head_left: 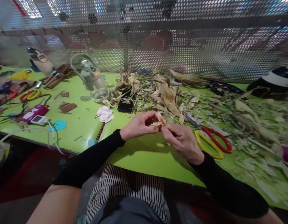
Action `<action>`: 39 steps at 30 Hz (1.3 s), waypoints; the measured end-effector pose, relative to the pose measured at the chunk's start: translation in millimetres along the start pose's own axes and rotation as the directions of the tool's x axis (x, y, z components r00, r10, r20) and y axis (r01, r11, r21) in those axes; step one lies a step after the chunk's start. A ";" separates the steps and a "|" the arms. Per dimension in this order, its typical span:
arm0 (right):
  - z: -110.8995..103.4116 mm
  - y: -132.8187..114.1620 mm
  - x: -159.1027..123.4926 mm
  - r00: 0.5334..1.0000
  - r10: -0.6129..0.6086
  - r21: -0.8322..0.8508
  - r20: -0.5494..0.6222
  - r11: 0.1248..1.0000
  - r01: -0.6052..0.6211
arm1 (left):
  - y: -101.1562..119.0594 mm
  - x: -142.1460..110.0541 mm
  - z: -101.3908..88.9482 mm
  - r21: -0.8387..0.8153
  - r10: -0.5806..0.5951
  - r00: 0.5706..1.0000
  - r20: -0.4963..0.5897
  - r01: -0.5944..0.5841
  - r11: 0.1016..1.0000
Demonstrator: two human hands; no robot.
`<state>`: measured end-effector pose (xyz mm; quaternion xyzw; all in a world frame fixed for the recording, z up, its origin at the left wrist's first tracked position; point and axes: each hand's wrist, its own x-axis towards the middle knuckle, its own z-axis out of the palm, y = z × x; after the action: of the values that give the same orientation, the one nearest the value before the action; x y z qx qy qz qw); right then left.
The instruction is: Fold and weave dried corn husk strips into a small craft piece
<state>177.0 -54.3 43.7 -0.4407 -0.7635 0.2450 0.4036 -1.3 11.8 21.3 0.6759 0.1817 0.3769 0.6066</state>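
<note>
Between both hands is a small, pale, curled piece of dried corn husk. My left hand is closed around it, thumb and fingertips pinching its sides. My right hand pinches its lower right end; the exact grip is partly hidden by the fingers. Just right of my right hand lie scissors with one yellow and one red handle. Behind the hands spreads a heap of dried corn husks, with a black phone partly buried in its left side.
A crumpled tissue lies left of my hands, beyond a thin dark stick. Farther left are a green-grey bottle, cardboard scraps and a magenta box with cables. Husk shreds cover the right side. A perforated metal screen bounds the back.
</note>
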 end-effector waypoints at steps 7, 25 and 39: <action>3.6 7.3 1.0 0.986 -0.099 -0.113 -0.136 0.990 0.084 | -3.2 4.1 -2.7 -0.134 -0.083 0.995 -0.058 0.075 0.988; 13.6 12.1 10.2 0.905 0.416 0.748 -0.087 0.628 -0.216 | -20.1 3.0 11.4 -0.088 -0.052 0.977 -0.205 0.035 0.996; 5.4 29.9 7.2 0.965 0.055 0.188 -0.258 0.982 -0.006 | -26.8 8.2 -7.1 -0.050 0.026 0.986 -0.165 -0.034 0.998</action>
<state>184.7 -33.4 21.7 -0.4415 -0.6703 0.2608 0.5364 4.5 27.7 -2.2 0.6290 0.2111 0.4452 0.6014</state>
